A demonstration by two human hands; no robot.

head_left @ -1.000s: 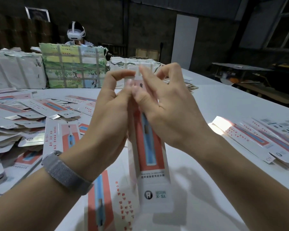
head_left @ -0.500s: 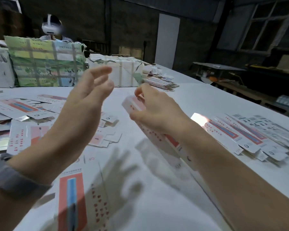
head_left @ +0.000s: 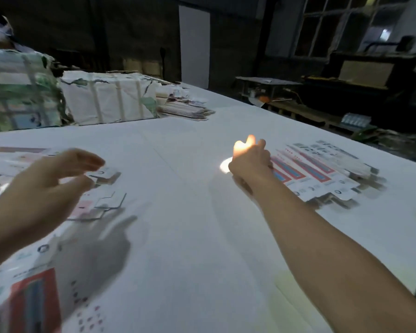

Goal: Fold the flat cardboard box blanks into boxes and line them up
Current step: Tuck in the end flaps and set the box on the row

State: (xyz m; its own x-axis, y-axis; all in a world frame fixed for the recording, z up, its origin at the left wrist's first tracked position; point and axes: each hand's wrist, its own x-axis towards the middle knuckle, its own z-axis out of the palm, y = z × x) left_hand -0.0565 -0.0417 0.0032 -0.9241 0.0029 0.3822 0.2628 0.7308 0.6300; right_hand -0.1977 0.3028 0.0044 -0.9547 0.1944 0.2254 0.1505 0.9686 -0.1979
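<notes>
— Where are the person's hands?

— The right hand (head_left: 249, 162) reaches far out over the white table (head_left: 190, 145) to the near end of a row of folded boxes (head_left: 322, 169). Its fingers are curled down at the left end of that row, touching the nearest box. A bright patch of light falls on the knuckles, and the fingertips are hidden, so whether they actually pinch a box cannot be told.

— And the left?

— The left hand (head_left: 48, 186) hovers above the table on the near left, blurred, fingers loosely spread and lightly bent, thumb apart from them. It holds nothing.

— Where are the flat pieces?

— A loose pile of flat box blanks (head_left: 99, 188) lies just beyond and beneath the left hand, spreading off to the left edge. One more blank (head_left: 36, 299) with a red and blue panel lies at the near left corner, partly under the hand's shadow.

— Anything farther back?

— Wrapped bundles (head_left: 111, 99) stand at the far left of the table, with a low stack of cards (head_left: 185, 109) just beside them on the right. Past the table's far edge stand a dark bench (head_left: 269, 82) and a paned window (head_left: 334, 25).
</notes>
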